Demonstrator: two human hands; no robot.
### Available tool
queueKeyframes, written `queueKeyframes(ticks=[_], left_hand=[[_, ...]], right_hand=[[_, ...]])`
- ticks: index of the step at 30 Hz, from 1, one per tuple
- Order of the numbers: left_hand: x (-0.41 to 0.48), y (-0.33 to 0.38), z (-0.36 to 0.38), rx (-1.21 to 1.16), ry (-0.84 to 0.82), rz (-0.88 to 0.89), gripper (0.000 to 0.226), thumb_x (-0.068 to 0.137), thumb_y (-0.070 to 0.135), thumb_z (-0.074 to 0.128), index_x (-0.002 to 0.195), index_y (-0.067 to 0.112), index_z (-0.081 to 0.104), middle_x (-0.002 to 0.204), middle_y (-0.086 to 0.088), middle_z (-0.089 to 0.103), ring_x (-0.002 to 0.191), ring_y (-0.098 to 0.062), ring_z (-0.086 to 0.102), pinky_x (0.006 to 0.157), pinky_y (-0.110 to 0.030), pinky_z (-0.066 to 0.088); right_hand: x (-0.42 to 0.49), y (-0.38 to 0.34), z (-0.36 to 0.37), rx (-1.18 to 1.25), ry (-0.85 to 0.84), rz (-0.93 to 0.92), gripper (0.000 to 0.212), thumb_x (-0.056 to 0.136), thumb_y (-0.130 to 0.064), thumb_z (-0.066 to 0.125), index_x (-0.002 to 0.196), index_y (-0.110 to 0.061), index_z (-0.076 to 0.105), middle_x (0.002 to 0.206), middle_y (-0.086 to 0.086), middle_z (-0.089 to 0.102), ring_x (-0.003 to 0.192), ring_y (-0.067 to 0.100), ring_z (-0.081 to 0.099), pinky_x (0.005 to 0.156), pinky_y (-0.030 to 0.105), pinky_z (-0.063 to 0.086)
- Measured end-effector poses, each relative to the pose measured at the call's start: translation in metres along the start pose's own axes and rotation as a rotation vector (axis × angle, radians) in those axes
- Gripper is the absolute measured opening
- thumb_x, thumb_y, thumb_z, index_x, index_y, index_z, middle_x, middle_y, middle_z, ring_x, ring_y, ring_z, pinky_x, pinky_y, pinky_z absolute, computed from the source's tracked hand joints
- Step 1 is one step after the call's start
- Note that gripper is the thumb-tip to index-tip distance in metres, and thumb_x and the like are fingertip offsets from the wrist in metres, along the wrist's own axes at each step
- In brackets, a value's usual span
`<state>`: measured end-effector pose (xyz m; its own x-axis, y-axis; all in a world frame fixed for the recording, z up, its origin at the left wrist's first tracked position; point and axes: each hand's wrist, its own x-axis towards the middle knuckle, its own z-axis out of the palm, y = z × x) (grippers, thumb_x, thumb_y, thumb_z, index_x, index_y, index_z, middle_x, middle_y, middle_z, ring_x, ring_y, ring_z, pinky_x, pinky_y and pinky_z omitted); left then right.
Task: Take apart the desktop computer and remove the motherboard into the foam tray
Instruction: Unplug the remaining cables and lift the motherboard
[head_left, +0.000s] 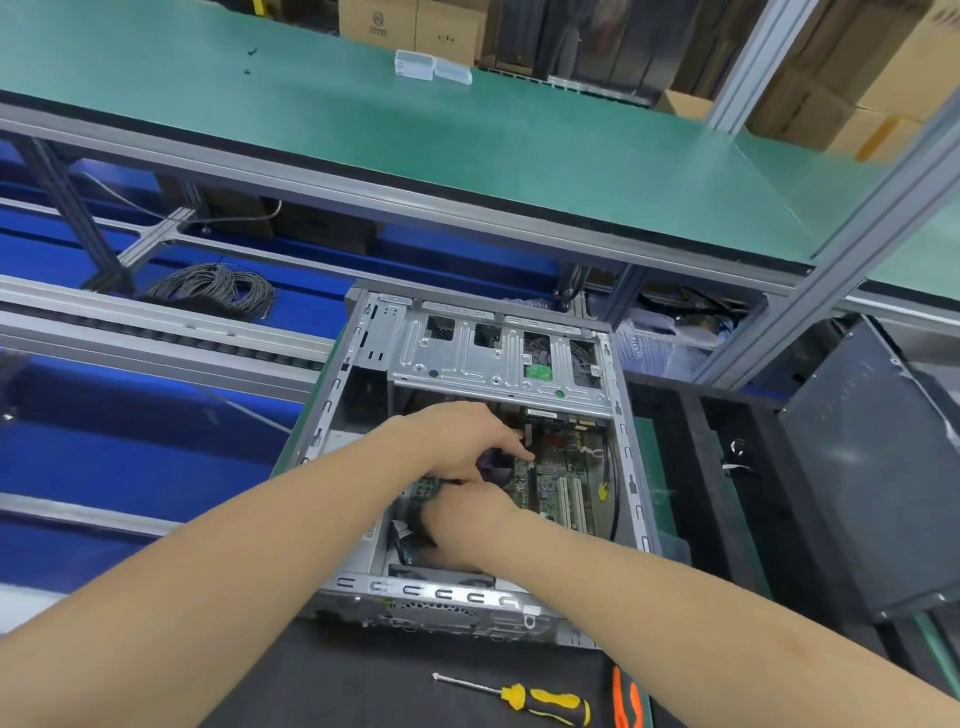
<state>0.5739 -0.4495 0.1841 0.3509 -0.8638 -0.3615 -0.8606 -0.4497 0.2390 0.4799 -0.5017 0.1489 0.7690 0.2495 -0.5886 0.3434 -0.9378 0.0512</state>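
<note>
1 PC case open on worktop; 1 motherboard inside. 2 hands in case: L hand, R hand; fingers mostly hidden, hold can't tell. 1 screwdriver in front.

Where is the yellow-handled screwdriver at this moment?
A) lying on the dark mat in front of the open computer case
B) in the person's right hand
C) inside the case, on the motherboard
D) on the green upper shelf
A: the screwdriver lies untouched on the dark mat in front of the case, while the left hand and right hand are both inside the case.
</note>
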Motion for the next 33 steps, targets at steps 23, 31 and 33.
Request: queueKeyframes(ticks=[23, 31, 33], left_hand=[[0.001, 0.016, -0.006, -0.029, -0.069, -0.120, 0.067, 0.085, 0.032, 0.083, 0.145, 0.042, 0.055, 0.159, 0.011, 0.043, 0.139, -0.027, 0.047, 0.108, -0.038, 0.043], [0.002, 0.015, -0.007, -0.071, -0.072, -0.134, 0.069, 0.083, 0.030, 0.085, 0.144, 0.041, 0.056, 0.160, 0.013, 0.039, 0.143, -0.023, 0.045, 0.115, -0.040, 0.041], [0.002, 0.015, -0.007, -0.087, -0.067, -0.144, 0.069, 0.081, 0.030, 0.086, 0.143, 0.042, 0.057, 0.159, 0.010, 0.043, 0.141, -0.023, 0.046, 0.114, -0.040, 0.042]], right_hand=[[0.016, -0.008, 0.013, 0.210, -0.073, 0.190, 0.048, 0.105, -0.046, 0.047, 0.128, -0.006, 0.060, 0.110, 0.011, 0.060, 0.106, 0.034, 0.060, 0.080, 0.041, 0.045], [0.016, -0.007, 0.008, 0.248, -0.134, 0.198, 0.047, 0.105, -0.041, 0.050, 0.133, -0.004, 0.057, 0.114, 0.012, 0.058, 0.103, 0.034, 0.058, 0.082, 0.042, 0.049], [0.016, -0.006, 0.008, 0.264, -0.113, 0.196, 0.046, 0.103, -0.042, 0.054, 0.129, -0.004, 0.059, 0.107, 0.011, 0.056, 0.099, 0.034, 0.058, 0.080, 0.041, 0.050]])
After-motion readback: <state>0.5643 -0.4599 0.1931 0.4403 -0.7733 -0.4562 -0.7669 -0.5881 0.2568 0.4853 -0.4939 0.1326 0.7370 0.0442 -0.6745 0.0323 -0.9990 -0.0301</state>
